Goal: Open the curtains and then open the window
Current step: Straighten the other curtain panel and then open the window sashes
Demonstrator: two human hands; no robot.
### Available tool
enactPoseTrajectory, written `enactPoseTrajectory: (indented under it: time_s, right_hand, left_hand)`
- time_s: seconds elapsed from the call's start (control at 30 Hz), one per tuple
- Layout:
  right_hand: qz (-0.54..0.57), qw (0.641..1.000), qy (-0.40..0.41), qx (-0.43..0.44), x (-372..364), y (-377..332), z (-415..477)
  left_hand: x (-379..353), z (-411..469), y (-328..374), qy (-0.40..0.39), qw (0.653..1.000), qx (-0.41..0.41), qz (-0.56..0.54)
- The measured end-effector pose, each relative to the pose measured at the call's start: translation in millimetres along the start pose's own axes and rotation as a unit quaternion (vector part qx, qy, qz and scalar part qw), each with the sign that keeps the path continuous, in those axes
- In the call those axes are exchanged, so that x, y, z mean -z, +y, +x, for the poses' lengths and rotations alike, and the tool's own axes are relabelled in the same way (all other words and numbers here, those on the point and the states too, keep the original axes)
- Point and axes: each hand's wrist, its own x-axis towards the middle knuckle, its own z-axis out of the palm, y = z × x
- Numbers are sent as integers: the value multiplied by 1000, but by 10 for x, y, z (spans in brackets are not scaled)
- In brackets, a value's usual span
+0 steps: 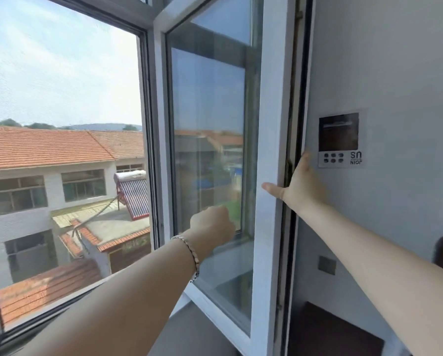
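At the inward-swung window sash (273,98), the right hand (301,185) grips its edge, thumb across the white frame; the left hand (211,223) is clenched by the glass.

The right hand (302,186) grips the open window (269,124) by its edge.
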Motion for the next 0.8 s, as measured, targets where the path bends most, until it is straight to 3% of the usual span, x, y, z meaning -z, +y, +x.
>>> enactPoseTrajectory:
  time_s: [0.27,0.33,0.4,0.53,0.67,0.8]
  right_hand:
    - [3,1000,-9,12,-13,-1,-12]
    - [-16,999,24,32,-18,-58,-70]
    - [-87,984,100,122,-40,-124,-152]
    - [-154,905,192,347,-179,-277,-204]
    - [-169,894,66,409,-331,-746,-419]
    - [-147,894,-174,386,-683,-1300,-722]
  left_hand:
    - [48,-15,-71,4,999,31,-2]
    - [132,-89,-146,-7,999,34,10]
    - [201,-161,-259,-25,998,50,8]
    - [327,-298,-572,-29,994,106,-6]
    - [474,-609,-1057,-47,983,175,-20]
    - [580,-1025,-1535,-47,970,238,-27]
